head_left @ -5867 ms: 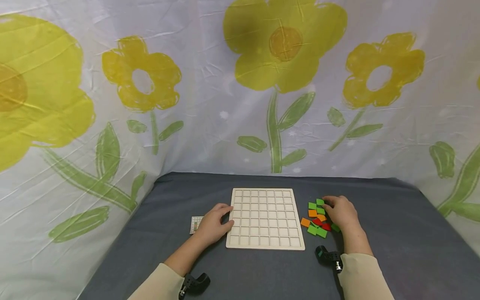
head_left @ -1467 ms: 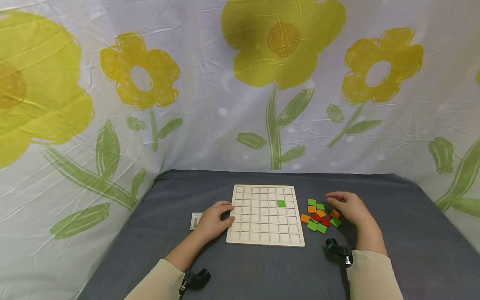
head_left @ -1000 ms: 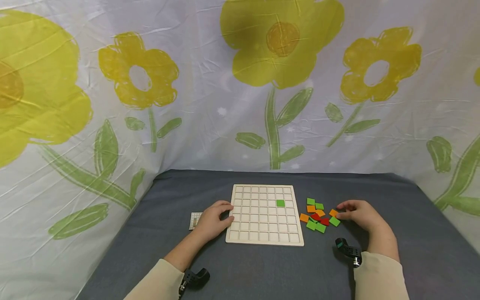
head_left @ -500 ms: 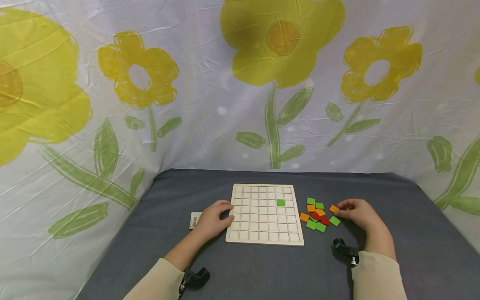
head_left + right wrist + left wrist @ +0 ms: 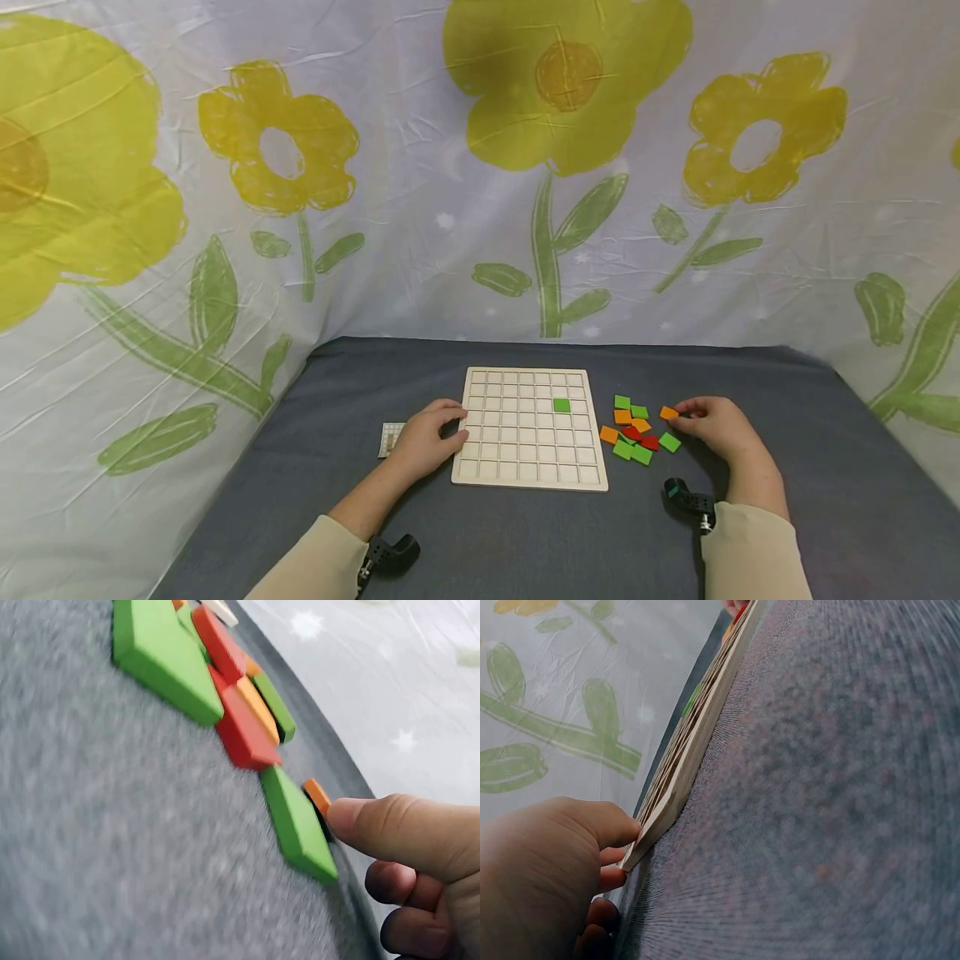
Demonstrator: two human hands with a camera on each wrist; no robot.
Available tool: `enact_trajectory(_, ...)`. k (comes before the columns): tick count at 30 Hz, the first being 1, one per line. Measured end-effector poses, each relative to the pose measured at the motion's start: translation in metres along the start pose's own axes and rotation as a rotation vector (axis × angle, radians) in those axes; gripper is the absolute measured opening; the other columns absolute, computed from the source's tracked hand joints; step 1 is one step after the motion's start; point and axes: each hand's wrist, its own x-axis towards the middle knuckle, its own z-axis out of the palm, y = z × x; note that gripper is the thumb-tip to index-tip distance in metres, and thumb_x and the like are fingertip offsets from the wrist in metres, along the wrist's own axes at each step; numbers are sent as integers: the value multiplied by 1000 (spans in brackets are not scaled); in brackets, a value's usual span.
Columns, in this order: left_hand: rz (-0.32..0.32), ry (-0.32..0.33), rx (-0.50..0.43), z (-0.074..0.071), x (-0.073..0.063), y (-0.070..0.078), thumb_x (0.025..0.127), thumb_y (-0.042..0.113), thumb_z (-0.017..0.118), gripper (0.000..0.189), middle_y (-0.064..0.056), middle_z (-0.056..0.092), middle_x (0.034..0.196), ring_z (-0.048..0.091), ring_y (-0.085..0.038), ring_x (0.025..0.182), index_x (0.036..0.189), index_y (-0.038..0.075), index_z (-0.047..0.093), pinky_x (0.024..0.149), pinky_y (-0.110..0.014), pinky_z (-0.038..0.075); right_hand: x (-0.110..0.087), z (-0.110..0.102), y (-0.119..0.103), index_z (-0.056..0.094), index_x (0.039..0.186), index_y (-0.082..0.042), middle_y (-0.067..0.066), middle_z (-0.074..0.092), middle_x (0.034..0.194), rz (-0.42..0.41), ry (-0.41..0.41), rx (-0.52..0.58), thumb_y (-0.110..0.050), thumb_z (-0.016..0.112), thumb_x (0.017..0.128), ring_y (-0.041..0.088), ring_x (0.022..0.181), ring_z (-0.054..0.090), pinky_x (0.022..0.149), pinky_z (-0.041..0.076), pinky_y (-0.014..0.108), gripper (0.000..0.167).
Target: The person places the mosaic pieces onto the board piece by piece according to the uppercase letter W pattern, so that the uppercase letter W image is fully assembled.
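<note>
A pale wooden grid board (image 5: 528, 467) lies on the dark cloth. One green tile (image 5: 561, 406) sits in a cell toward its upper right. My left hand (image 5: 429, 439) holds the board's left edge; in the left wrist view its thumb (image 5: 615, 825) lies on the rim, with fingertips below. My right hand (image 5: 718, 427) pinches an orange tile (image 5: 667, 413) at the right side of the loose pile. The right wrist view shows the thumb on that orange tile (image 5: 316, 796), just beyond a loose green tile (image 5: 296, 825).
Loose green, orange and red tiles (image 5: 632, 432) lie right of the board, some overlapping. A small printed grid card (image 5: 389, 437) is partly hidden behind my left hand. A flower-patterned curtain (image 5: 420, 275) rises behind the table's far edge.
A green tile has come onto the board since the oldest frame. My right hand then reached back to the pile, took hold of an orange tile and shifted it slightly away. The left hand stays put.
</note>
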Motion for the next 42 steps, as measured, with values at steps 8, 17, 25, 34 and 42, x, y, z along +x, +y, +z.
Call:
enact_trajectory(8,-2,-3,0,0,0,0,95,21,75,35,-7,64,131,63,-28,119,126,7,73,97,-49,52,1,-1,-12,68,122,7,25,64,117,-20,3,14,-25,71,97,33,97,57,84,50,48,41)
enact_trajectory(17,-3,-1,14,1,1,-2,95,21,75,34,-6,64,131,63,-27,119,126,8,74,96,-49,52,1,-3,-37,69,121,5,7,54,82,-98,4,44,-27,72,98,23,76,48,63,39,34,40)
enact_trajectory(25,13,3,15,2,0,-3,95,21,75,34,-6,64,131,63,-28,119,126,8,73,96,-49,52,3,3,-64,70,121,2,6,51,83,-137,-5,21,-26,74,96,24,77,47,64,38,36,37)
enact_trajectory(34,15,3,6,2,0,-4,95,22,75,34,-6,63,132,63,-28,119,126,8,74,96,-50,52,8,15,-82,72,120,0,6,51,79,-176,-59,13,-23,73,96,22,69,47,61,39,35,33)
enact_trajectory(42,5,-1,1,0,0,-2,95,22,74,34,-6,63,132,63,-28,120,126,8,73,97,-50,52,8,25,-92,72,117,-3,7,51,80,-160,-110,28,-26,74,96,21,64,45,58,38,34,31)
